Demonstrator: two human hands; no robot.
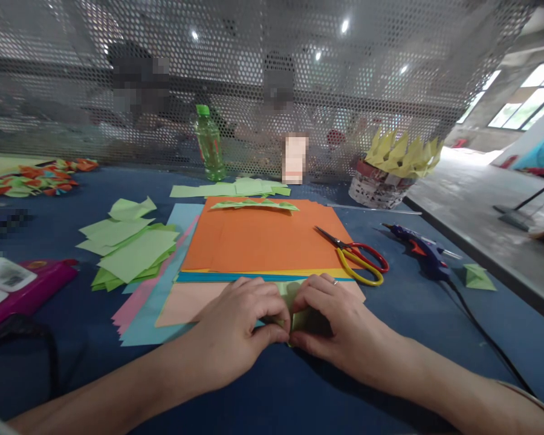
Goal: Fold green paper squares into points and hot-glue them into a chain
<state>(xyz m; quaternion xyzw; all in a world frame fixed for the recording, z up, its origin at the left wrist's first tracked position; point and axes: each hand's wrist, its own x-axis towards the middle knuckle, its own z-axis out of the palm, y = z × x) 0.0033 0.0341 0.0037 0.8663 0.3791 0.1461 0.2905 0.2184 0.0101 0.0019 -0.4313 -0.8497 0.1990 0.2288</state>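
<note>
Both hands meet over a small piece of light green paper [289, 293] at the front edge of a stack of coloured sheets. My left hand [256, 317] pinches its left side between thumb and curled fingers. From the right, my right hand [329, 311], with a ring on one finger, pinches the same paper. Much of the paper is hidden by the fingers. Under and behind the hands lie orange sheets [258, 241], with blue, pink and peach sheets showing at their edges. Scissors [360, 257] with red and yellow handles rest open on the right of the stack.
Loose green paper pieces [133, 248] lie on the left. A glue gun [419, 248] with a cable and a folded green piece [478, 277] lie right. Behind stand a green bottle [210, 145] and a basket [381, 184] with yellow folded points, before a perforated metal screen [245, 78].
</note>
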